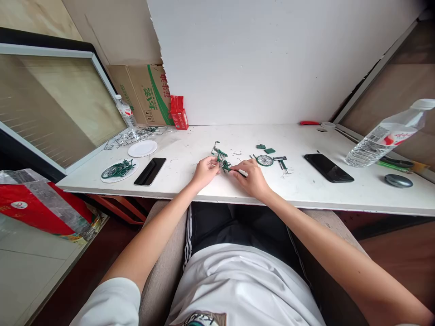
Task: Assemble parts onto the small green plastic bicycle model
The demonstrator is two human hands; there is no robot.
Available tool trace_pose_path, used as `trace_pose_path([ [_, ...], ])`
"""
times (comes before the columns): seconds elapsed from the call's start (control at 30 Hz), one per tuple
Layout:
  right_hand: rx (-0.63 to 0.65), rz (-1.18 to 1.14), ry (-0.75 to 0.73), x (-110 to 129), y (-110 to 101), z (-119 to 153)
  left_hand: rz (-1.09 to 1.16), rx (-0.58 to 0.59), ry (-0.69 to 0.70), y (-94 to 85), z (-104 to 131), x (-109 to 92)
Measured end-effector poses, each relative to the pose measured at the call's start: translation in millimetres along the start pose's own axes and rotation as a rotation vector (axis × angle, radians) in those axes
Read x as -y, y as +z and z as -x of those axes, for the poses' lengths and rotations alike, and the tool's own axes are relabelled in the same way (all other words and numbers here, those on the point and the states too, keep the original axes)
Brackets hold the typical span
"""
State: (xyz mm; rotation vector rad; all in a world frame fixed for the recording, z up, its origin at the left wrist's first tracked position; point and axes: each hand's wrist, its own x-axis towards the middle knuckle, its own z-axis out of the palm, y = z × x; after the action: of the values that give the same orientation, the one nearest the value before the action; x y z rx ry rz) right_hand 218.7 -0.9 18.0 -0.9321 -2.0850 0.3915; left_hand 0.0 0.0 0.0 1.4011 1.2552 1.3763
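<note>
A small green model bicycle frame (221,158) stands on the white table (190,181), held between both hands. My left hand (204,172) pinches its left side with thumb and fingers. My right hand (251,177) grips its right end, perhaps with a thin dark tool lying under the fingers. Just right of my right hand lie a green spoked wheel (264,160), a small grey-green part (282,162) and two flat green pieces (265,148).
Left on the table: a plate of green parts (118,170), an empty white plate (142,148), a black phone (150,171), clear part sprues (134,135). Right: another black phone (328,167), a lying water bottle (387,134), a grey disc (398,180). Cardboard box (146,93) and red box (179,113) behind.
</note>
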Motion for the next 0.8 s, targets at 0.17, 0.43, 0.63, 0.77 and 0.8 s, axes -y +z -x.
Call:
trace_pose_path([
  [0.17, -0.022, -0.087, 0.122, -10.1, 8.8, 1.1, -0.032, 0.000, -0.013, 0.3, 0.4, -2.0],
  [0.43, 0.024, -0.041, 0.074, -4.5, 7.5, 2.0, 0.007, -0.004, -0.002, 0.8, 0.3, -0.4],
  [0.63, 0.044, 0.060, -0.020, -10.7, 7.6, 1.9, -0.003, -0.007, 0.015, -0.1, -1.8, 4.8],
  [0.77, 0.076, 0.115, -0.052, -16.9, 8.1, 1.0, -0.005, -0.007, 0.014, 0.3, -1.8, 4.5],
  [0.8, 0.084, 0.120, -0.053, -17.3, 8.0, 0.7, -0.003, -0.006, 0.011, 0.5, -1.6, 3.8],
])
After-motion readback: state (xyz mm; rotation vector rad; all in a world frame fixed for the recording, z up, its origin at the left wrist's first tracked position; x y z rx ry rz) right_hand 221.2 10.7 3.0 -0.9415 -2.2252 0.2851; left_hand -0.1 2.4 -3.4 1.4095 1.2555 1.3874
